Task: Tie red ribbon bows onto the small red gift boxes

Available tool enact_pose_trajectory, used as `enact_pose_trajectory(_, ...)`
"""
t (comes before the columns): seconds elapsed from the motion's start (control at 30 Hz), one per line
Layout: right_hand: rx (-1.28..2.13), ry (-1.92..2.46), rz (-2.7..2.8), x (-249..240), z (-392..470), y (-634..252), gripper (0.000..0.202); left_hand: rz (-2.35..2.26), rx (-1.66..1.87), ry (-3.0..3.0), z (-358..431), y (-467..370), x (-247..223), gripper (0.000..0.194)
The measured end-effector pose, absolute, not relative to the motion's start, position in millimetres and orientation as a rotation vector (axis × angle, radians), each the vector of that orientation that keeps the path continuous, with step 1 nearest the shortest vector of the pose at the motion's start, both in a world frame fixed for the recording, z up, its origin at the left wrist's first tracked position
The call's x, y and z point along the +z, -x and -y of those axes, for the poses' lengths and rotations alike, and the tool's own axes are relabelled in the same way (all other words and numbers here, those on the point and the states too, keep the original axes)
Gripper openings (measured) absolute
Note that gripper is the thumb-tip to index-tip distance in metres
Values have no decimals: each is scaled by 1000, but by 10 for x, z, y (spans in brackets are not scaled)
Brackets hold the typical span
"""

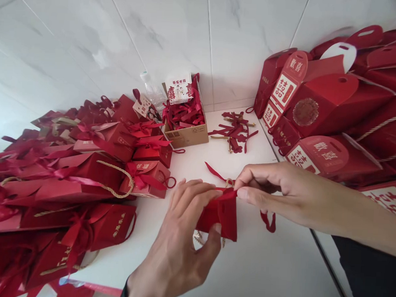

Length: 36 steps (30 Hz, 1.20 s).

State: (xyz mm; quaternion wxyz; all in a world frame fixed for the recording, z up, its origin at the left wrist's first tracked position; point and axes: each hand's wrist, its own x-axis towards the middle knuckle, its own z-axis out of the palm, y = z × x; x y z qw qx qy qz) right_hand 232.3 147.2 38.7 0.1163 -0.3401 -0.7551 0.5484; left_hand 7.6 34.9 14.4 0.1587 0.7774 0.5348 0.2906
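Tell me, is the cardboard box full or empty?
Looks full: red ribbons heap up inside the cardboard box, close to its rim.

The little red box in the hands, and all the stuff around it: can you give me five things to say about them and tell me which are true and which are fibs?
1. The left hand holds the small red paper box. True.
2. The right hand is under that box. False: it is at the box's top edge.
3. Dark red ribbons lie in the open brown cardboard box. True.
4. The smooth flat tabletop is green. False: it is white.
5. Red boxes are piled both on the picture's left and on its right. True.
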Motion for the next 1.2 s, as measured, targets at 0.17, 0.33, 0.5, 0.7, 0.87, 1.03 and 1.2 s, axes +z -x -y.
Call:
enact_pose_trajectory(0.17,1554,1103,2271,448,-1478,-2386,30,-1584,735,-2269,-294,-43,-9,53)
enact_pose_trajectory(0.33,1542,1175,2294,471,-1472,-2371,26,-1709,901,-2245,-326,-102,-75,40)
enact_pose_trajectory(0.5,1447,1228,2373,475,-1445,-2324,26,-1774,1000,-2205,-322,-131,-79,26)
enact_pose_trajectory(0.7,1390,1245,2421,446,-1442,-2269,16,-1769,1039,-2214,-323,-140,-93,23)
enact_pose_trajectory(0.87,1376,1245,2435,445,-1432,-2243,12,-1765,1064,-2194,-330,-123,-101,24)
enact_pose_trajectory(1.03,1429,1262,2443,454,-1433,-2219,10,-1763,1094,-2160,-340,-130,-96,24)
enact_pose_trajectory(1.2,1440,1258,2488,481,-1437,-2220,9,-1767,1103,-2124,-342,-147,-105,26)
